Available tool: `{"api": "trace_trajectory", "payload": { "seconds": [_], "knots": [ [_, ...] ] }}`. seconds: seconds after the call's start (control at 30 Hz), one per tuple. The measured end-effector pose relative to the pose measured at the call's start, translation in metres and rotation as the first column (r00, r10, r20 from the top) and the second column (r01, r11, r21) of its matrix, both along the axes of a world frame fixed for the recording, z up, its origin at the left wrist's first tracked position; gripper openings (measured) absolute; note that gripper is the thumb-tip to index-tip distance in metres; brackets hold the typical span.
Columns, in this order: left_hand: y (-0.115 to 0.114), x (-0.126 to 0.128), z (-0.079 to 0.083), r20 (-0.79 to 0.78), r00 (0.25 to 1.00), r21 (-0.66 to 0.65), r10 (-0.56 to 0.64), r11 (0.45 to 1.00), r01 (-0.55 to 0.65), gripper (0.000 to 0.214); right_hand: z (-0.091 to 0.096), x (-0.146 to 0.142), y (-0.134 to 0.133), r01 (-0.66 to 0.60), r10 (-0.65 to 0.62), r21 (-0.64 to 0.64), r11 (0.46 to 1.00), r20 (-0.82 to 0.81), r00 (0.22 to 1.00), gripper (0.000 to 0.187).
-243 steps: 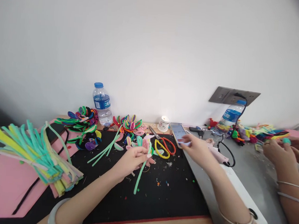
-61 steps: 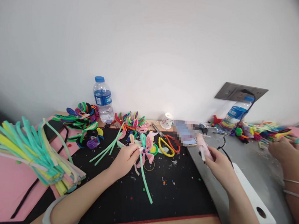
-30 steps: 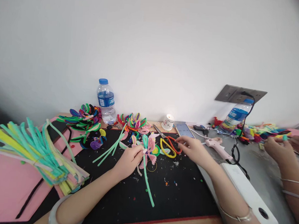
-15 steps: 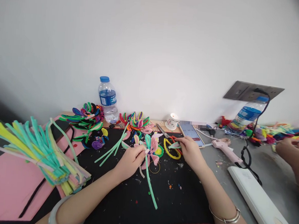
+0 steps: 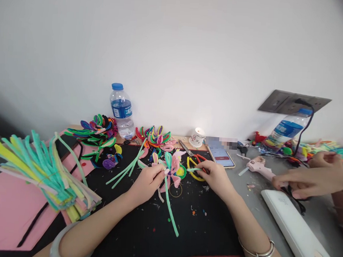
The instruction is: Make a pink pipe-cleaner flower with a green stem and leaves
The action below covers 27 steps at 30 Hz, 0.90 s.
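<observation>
My left hand (image 5: 147,181) is closed around a pipe-cleaner flower (image 5: 171,168) with pink and green petals, just under the bloom. Its green stem (image 5: 171,212) trails down over the black mat (image 5: 164,226). My right hand (image 5: 215,177) pinches a small pale green pipe-cleaner piece (image 5: 194,169) next to the flower, right over the yellow-and-red scissors (image 5: 193,164).
A bundle of yellow and green pipe cleaners (image 5: 36,170) lies on pink sheets at left. Finished flowers (image 5: 96,133), a water bottle (image 5: 121,110), a candle (image 5: 196,136), a phone (image 5: 221,156), a pink glue gun (image 5: 259,168) and a white power strip (image 5: 299,231) surround the mat. Another person's hand (image 5: 303,180) reaches in at right.
My right hand put the glue gun down, picked a green piece up by the scissors and brought it to the flower. The other person's hand has moved in toward the glue gun's cable.
</observation>
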<state>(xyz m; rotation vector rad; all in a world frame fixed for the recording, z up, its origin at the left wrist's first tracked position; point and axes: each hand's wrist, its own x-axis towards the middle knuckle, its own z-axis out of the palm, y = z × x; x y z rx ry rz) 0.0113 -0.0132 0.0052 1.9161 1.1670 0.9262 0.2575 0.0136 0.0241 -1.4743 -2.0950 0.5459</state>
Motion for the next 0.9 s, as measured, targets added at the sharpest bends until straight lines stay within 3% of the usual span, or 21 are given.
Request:
{"api": "trace_trajectory", "payload": {
  "seconds": [0.1, 0.2, 0.27, 0.4, 0.57, 0.77, 0.9],
  "knots": [
    [0.000, 0.000, 0.000, -0.002, 1.000, 0.000, -0.001, 1.000, 0.001, 0.031, 0.002, -0.003, -0.003, 0.133, -0.148, -0.072, 0.989, -0.266, 0.953, 0.008],
    [0.000, 0.000, 0.001, -0.010, 1.000, -0.002, 0.005, 1.000, -0.005, 0.031, 0.004, -0.012, -0.009, 0.007, -0.125, -0.196, 0.981, -0.595, 0.794, 0.019],
    [0.000, 0.000, 0.001, -0.009, 1.000, -0.002, 0.007, 1.000, -0.007, 0.031, 0.006, -0.020, -0.013, -0.109, -0.095, -0.238, 0.965, -0.704, 0.703, 0.025],
    [-0.001, 0.001, 0.001, -0.009, 1.000, 0.011, 0.005, 1.000, -0.005, 0.031, 0.005, -0.032, -0.022, -0.218, -0.082, -0.291, 0.931, -0.751, 0.655, 0.014],
    [-0.002, 0.001, 0.004, -0.007, 1.000, 0.012, 0.005, 1.000, -0.005, 0.030, 0.004, -0.044, -0.031, -0.326, -0.058, -0.311, 0.893, -0.798, 0.600, 0.012],
    [-0.001, 0.002, 0.003, 0.008, 1.000, 0.005, 0.001, 1.000, -0.001, 0.031, -0.003, -0.046, -0.033, -0.340, -0.032, -0.334, 0.879, -0.753, 0.657, 0.014],
    [-0.001, 0.002, 0.002, 0.022, 1.000, 0.009, 0.013, 1.000, -0.013, 0.031, -0.006, -0.043, -0.033, -0.340, -0.005, -0.289, 0.895, -0.769, 0.639, 0.014]
  ]
}}
